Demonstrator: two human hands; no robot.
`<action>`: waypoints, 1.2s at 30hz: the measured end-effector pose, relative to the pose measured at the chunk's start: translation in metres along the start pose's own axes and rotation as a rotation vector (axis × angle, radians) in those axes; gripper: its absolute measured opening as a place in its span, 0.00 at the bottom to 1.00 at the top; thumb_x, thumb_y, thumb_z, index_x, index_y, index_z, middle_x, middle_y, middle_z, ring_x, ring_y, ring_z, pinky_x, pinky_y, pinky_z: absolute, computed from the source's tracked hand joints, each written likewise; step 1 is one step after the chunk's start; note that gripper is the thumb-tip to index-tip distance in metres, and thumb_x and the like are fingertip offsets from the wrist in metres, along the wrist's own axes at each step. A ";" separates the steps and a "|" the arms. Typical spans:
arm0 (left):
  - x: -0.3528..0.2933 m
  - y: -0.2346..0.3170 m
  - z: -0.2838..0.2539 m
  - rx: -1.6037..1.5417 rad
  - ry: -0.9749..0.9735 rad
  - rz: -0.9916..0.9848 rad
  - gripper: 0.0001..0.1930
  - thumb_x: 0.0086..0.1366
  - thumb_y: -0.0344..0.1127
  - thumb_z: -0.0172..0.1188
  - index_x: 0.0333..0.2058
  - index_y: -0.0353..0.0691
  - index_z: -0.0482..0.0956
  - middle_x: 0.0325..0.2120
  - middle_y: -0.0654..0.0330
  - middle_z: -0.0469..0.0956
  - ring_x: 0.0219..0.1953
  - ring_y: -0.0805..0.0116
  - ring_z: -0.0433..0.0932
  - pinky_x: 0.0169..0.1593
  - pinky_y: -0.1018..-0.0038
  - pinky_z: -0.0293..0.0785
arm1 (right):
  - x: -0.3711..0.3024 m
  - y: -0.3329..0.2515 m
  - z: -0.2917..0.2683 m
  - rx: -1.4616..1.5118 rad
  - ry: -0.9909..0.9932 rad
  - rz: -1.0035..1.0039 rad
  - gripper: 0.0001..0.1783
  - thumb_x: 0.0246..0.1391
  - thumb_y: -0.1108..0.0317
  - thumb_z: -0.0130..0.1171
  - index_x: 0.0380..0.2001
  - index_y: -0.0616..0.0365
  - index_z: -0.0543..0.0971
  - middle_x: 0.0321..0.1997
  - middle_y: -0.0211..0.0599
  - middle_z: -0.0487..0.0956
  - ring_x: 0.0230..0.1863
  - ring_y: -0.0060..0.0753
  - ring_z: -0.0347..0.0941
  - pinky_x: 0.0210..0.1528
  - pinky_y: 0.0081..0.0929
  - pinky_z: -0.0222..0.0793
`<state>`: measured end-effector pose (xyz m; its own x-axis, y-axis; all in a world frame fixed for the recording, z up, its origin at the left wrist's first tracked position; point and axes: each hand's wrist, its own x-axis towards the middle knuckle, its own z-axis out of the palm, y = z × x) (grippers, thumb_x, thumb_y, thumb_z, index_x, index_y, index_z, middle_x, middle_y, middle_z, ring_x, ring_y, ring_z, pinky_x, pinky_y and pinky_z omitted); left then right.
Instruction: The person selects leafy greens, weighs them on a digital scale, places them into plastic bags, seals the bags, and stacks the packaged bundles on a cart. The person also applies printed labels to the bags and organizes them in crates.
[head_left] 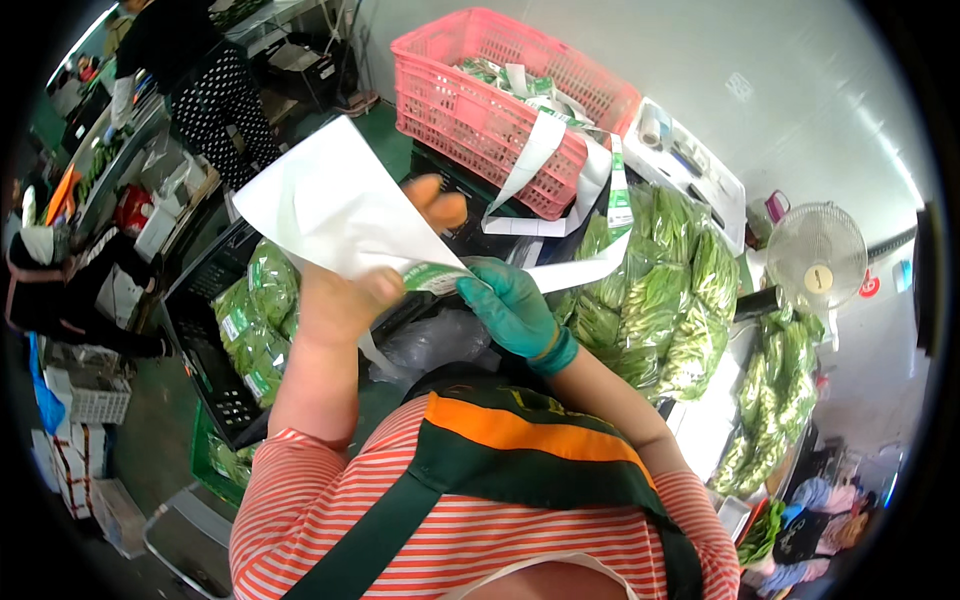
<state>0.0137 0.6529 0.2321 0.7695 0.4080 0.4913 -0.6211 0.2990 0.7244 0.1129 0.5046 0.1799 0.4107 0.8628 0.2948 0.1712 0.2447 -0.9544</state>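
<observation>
My bare left hand (345,298) grips a broad white sheet (330,200), the thumb on the near side and the fingertips showing past its far edge. Green print shows along the sheet's lower edge. My right hand (512,308), in a teal glove, pinches the end of that edge between thumb and fingers. A white and green label strip (580,272) runs from beside the right hand up to the pink crate (450,105); whether it joins the sheet is hidden by the glove. Bagged leafy greens (660,300) lie right of my right hand.
A black crate (205,345) with bagged greens (250,335) stands at left. Beyond the pink crate's right end is a white tray (690,165) of tools. A fan (817,255) and more greens (775,400) are at right. A person (205,80) stands at far left.
</observation>
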 end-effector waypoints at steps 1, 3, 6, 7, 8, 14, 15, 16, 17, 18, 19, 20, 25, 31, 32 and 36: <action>-0.005 -0.008 -0.006 0.070 -0.018 -0.134 0.28 0.53 0.39 0.65 0.48 0.27 0.67 0.41 0.49 0.75 0.45 0.60 0.74 0.48 0.67 0.70 | 0.002 0.010 -0.002 0.001 0.019 -0.002 0.15 0.56 0.66 0.49 0.43 0.64 0.73 0.36 0.41 0.76 0.32 0.28 0.70 0.36 0.24 0.66; -0.018 -0.023 -0.021 0.418 0.114 -0.203 0.28 0.52 0.35 0.65 0.49 0.29 0.66 0.41 0.53 0.75 0.42 0.65 0.74 0.48 0.68 0.70 | 0.000 0.042 -0.009 -0.118 0.078 -0.005 0.15 0.55 0.65 0.50 0.41 0.65 0.74 0.32 0.42 0.76 0.32 0.30 0.71 0.36 0.26 0.67; -0.027 -0.035 -0.116 1.535 0.334 0.052 0.20 0.63 0.40 0.52 0.49 0.32 0.67 0.36 0.56 0.76 0.40 0.66 0.75 0.47 0.72 0.69 | -0.010 0.049 -0.015 -0.514 0.041 -0.119 0.22 0.52 0.61 0.53 0.49 0.59 0.70 0.45 0.48 0.73 0.47 0.46 0.69 0.50 0.35 0.64; -0.018 -0.014 -0.163 1.990 0.346 -0.067 0.20 0.63 0.40 0.51 0.50 0.33 0.68 0.38 0.56 0.77 0.42 0.67 0.74 0.48 0.74 0.69 | -0.018 0.044 -0.018 -0.522 0.129 -0.206 0.22 0.52 0.60 0.53 0.48 0.58 0.71 0.44 0.49 0.73 0.44 0.49 0.70 0.47 0.37 0.66; -0.014 0.019 -0.206 2.385 0.348 -0.184 0.20 0.63 0.41 0.51 0.50 0.34 0.69 0.41 0.56 0.77 0.45 0.67 0.74 0.48 0.76 0.68 | -0.029 0.040 -0.024 -0.587 0.194 -0.254 0.22 0.51 0.61 0.55 0.49 0.58 0.71 0.44 0.47 0.74 0.45 0.48 0.69 0.49 0.36 0.65; 0.009 -0.006 -0.143 1.609 0.356 0.253 0.19 0.63 0.39 0.51 0.49 0.33 0.70 0.38 0.55 0.77 0.43 0.69 0.75 0.46 0.76 0.69 | -0.193 0.054 -0.163 -0.837 1.202 -0.055 0.22 0.50 0.76 0.50 0.51 0.61 0.68 0.53 0.43 0.70 0.51 0.36 0.69 0.53 0.31 0.63; 0.006 -0.041 -0.125 1.420 0.210 0.142 0.19 0.62 0.38 0.52 0.49 0.33 0.70 0.38 0.55 0.77 0.42 0.69 0.75 0.46 0.76 0.69 | -0.233 0.052 -0.186 -1.083 1.366 0.000 0.24 0.50 0.71 0.53 0.52 0.63 0.67 0.53 0.45 0.70 0.52 0.38 0.68 0.54 0.31 0.62; -0.002 -0.061 -0.099 1.277 0.080 0.007 0.19 0.62 0.38 0.52 0.49 0.33 0.70 0.38 0.55 0.77 0.42 0.69 0.75 0.45 0.76 0.69 | -0.265 0.046 -0.209 -1.281 1.529 0.068 0.27 0.51 0.65 0.56 0.53 0.64 0.66 0.53 0.47 0.70 0.53 0.40 0.67 0.55 0.31 0.60; -0.009 -0.080 -0.073 1.158 -0.050 -0.142 0.19 0.62 0.38 0.52 0.48 0.33 0.70 0.37 0.55 0.77 0.42 0.69 0.75 0.45 0.76 0.69 | -0.299 0.052 -0.238 -1.179 1.679 0.204 0.31 0.50 0.59 0.58 0.54 0.66 0.65 0.53 0.50 0.70 0.53 0.41 0.67 0.55 0.32 0.61; -0.018 -0.065 -0.028 1.133 -0.135 -0.282 0.18 0.62 0.37 0.52 0.48 0.33 0.70 0.37 0.55 0.77 0.41 0.70 0.75 0.45 0.76 0.70 | -0.304 0.077 -0.273 -0.975 1.775 0.319 0.36 0.49 0.53 0.59 0.54 0.68 0.64 0.52 0.52 0.70 0.53 0.43 0.67 0.55 0.32 0.61; -0.017 -0.130 -0.014 0.946 -0.379 -0.422 0.18 0.62 0.37 0.52 0.48 0.32 0.70 0.37 0.55 0.77 0.41 0.70 0.75 0.44 0.77 0.70 | -0.367 0.060 -0.274 -0.887 1.906 0.484 0.36 0.49 0.52 0.59 0.53 0.69 0.65 0.51 0.51 0.71 0.51 0.41 0.68 0.53 0.31 0.62; -0.025 -0.133 0.013 0.909 -0.489 -0.538 0.18 0.62 0.37 0.52 0.48 0.32 0.70 0.36 0.55 0.77 0.41 0.70 0.75 0.44 0.77 0.70 | -0.372 0.061 -0.290 -0.663 1.900 0.594 0.37 0.48 0.50 0.59 0.51 0.70 0.66 0.50 0.50 0.72 0.49 0.39 0.69 0.52 0.30 0.63; -0.065 -0.169 0.063 0.834 -0.831 -0.956 0.17 0.61 0.35 0.52 0.47 0.31 0.71 0.34 0.55 0.77 0.39 0.71 0.75 0.42 0.77 0.70 | -0.423 0.109 -0.353 -0.373 1.605 0.772 0.38 0.39 0.42 0.65 0.40 0.69 0.76 0.37 0.41 0.77 0.38 0.32 0.71 0.42 0.26 0.66; -0.082 -0.191 0.089 0.856 -0.960 -1.275 0.16 0.61 0.33 0.53 0.46 0.30 0.72 0.32 0.55 0.78 0.37 0.73 0.76 0.40 0.77 0.71 | -0.410 0.083 -0.332 -0.406 1.549 0.536 0.22 0.38 0.59 0.70 0.32 0.65 0.78 0.29 0.34 0.78 0.28 0.24 0.71 0.32 0.21 0.68; -0.085 -0.197 0.099 0.822 -0.931 -1.306 0.16 0.61 0.33 0.53 0.46 0.30 0.72 0.32 0.55 0.78 0.36 0.73 0.76 0.40 0.77 0.71 | -0.400 0.068 -0.315 -0.312 1.558 0.403 0.19 0.39 0.62 0.69 0.31 0.64 0.77 0.28 0.33 0.77 0.28 0.23 0.71 0.31 0.20 0.67; -0.093 -0.250 0.136 0.928 -1.267 -1.069 0.19 0.59 0.46 0.53 0.25 0.32 0.78 0.10 0.56 0.70 0.14 0.75 0.67 0.21 0.70 0.62 | -0.405 0.014 -0.259 -0.185 1.580 0.247 0.09 0.42 0.71 0.65 0.27 0.62 0.77 0.28 0.31 0.78 0.27 0.19 0.71 0.30 0.18 0.66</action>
<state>0.1176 0.4230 0.0704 0.6326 -0.5223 -0.5719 0.0555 -0.7060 0.7061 0.1809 0.0440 0.0592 0.8903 -0.4554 0.0053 0.0163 0.0202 -0.9997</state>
